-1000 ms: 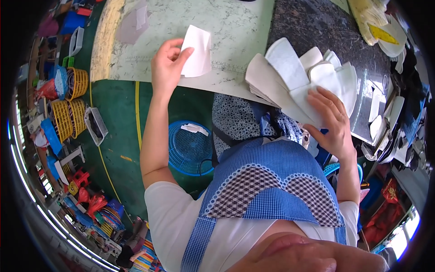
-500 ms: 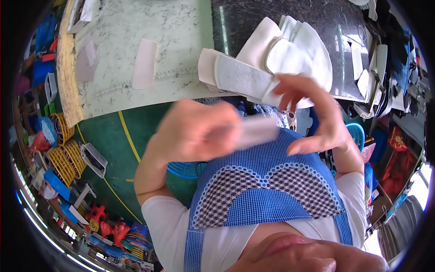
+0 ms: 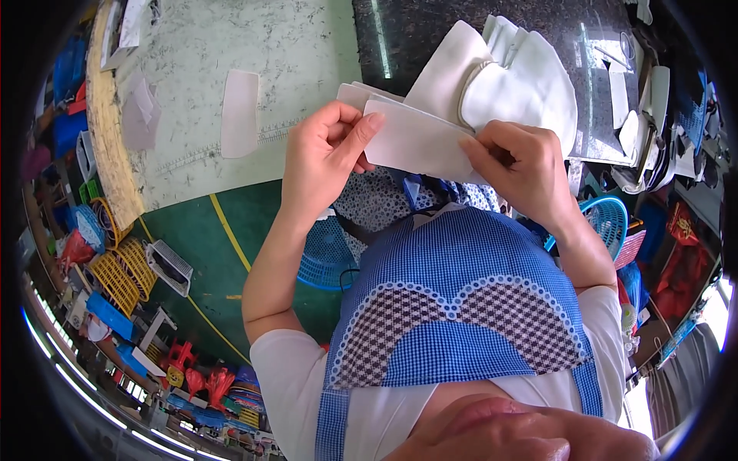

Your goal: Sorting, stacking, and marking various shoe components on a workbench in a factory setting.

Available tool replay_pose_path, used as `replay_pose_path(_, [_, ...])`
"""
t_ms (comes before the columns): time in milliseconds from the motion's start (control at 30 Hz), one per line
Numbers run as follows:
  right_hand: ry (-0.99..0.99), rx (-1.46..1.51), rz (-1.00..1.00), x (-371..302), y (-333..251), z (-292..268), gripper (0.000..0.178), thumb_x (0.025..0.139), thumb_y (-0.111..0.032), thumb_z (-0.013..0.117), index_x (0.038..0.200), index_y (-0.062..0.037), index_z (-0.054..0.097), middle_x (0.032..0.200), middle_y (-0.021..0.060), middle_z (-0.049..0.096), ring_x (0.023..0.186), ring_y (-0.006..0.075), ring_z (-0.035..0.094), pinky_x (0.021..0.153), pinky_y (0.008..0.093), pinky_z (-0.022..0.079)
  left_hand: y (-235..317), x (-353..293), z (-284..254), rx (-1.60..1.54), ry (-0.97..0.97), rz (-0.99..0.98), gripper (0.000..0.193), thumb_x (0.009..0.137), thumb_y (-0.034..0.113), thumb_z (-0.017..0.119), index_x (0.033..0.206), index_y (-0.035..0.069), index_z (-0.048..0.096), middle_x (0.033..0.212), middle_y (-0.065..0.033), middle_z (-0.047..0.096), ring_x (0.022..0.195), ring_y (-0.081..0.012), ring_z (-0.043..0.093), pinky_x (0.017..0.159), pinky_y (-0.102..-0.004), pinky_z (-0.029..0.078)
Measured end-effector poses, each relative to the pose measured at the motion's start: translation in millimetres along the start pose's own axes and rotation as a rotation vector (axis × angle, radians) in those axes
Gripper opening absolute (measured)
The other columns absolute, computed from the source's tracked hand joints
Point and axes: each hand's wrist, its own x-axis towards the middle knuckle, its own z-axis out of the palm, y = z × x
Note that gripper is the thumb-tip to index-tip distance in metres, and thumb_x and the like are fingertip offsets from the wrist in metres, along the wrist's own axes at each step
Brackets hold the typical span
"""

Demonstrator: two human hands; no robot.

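At the table's near edge I hold a whitish curved strip of material [image 3: 423, 142] stretched between both hands. My left hand [image 3: 327, 150] pinches its left end between thumb and fingers. The right end is gripped by my right hand [image 3: 523, 165], its fingers curled in. Other pale strips [image 3: 356, 94] show just behind the held one. Beyond them lies a fanned stack of white rounded cut pieces [image 3: 530, 84], with a broader white piece [image 3: 446, 69] beside it. Farther left, a single pale strip [image 3: 240, 114] lies flat on the table.
The worktable has a scuffed whitish board [image 3: 300, 46] and a dark speckled top [image 3: 419, 31]. Grey-white scraps [image 3: 141, 115] sit near its left wooden edge [image 3: 111, 146]. Blue plastic baskets [image 3: 327, 253] stand below, near my apron. Yellow baskets [image 3: 115, 280] are on the green floor at left.
My left hand has moved forward to the table edge with the strip. My right hand, open before, has closed on the strip's other end. The strip is now spread flat over the pile.
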Motion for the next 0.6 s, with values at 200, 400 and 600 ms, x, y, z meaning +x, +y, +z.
replay_pose_path(200, [0.016, -0.029, -0.003, 2.0, 1.6, 2.6, 0.019, 0.084, -0.016, 0.069, 0.07, -0.0032, 0.064, 0.058, 0.0068, 0.06, 0.048, 0.0189, 0.06, 0.045, 0.03, 0.044, -3.4, 1.3, 1.0, 0.005, 0.021, 0.022, 0.029, 0.092, 0.025, 0.067, 0.086, -0.002, 0.059, 0.062, -0.0058, 0.063, 0.051, -0.0095, 0.061, 0.045, -0.0217, 0.048])
replay_pose_path(400, [0.007, -0.039, -0.045, 2.0, 2.7, 4.7, 0.018, 0.085, -0.011, 0.071, 0.073, 0.0005, 0.064, 0.06, 0.0082, 0.06, 0.048, 0.0152, 0.057, 0.046, 0.0268, 0.043, -1.8, 3.5, -0.1, -0.014, 0.018, -0.013, 0.03, 0.092, 0.026, 0.067, 0.085, -0.002, 0.059, 0.061, -0.0058, 0.063, 0.05, -0.0095, 0.061, 0.044, -0.0215, 0.048])
replay_pose_path(600, [0.016, -0.021, -0.047, 3.3, 5.1, 3.9, 0.018, 0.084, -0.011, 0.071, 0.072, 0.0, 0.064, 0.058, 0.0092, 0.058, 0.047, 0.0165, 0.057, 0.045, 0.0274, 0.044, 2.4, 4.6, 1.0, -0.017, 0.019, -0.064, 0.031, 0.091, 0.027, 0.068, 0.084, -0.002, 0.058, 0.061, -0.0051, 0.062, 0.048, -0.0089, 0.059, 0.044, -0.0208, 0.047])
